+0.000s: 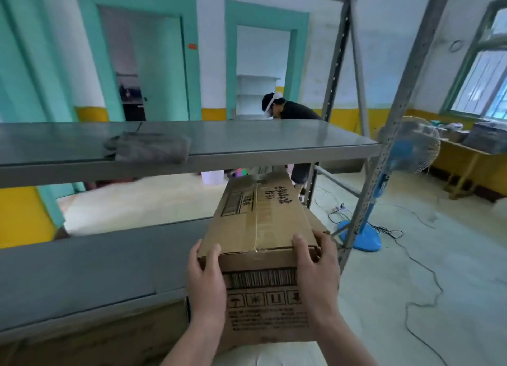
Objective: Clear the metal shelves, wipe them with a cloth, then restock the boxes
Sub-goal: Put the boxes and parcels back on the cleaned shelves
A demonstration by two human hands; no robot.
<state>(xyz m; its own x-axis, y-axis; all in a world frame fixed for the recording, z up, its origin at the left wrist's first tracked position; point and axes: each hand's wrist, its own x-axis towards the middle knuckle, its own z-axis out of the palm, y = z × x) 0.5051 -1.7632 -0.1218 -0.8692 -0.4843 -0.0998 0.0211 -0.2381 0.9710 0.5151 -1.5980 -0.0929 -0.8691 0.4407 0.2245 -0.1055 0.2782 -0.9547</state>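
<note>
A taped cardboard box, printed with a barcode and handling symbols, is held at the right end of the grey lower shelf, its long side running away from the camera and its far end reaching under the upper shelf. Whether it rests on the lower shelf cannot be told. The left hand grips the near left corner and the right hand the near right corner, thumbs on the top face, both forearms stretched forward. A crumpled grey cloth lies on the upper shelf, left of centre. More cardboard shows beneath the lower shelf. Beyond the rack, another person bends forward before teal-framed doorways. To the right, a blue pedestal fan stands on the floor near a cluttered desk under a window.
</note>
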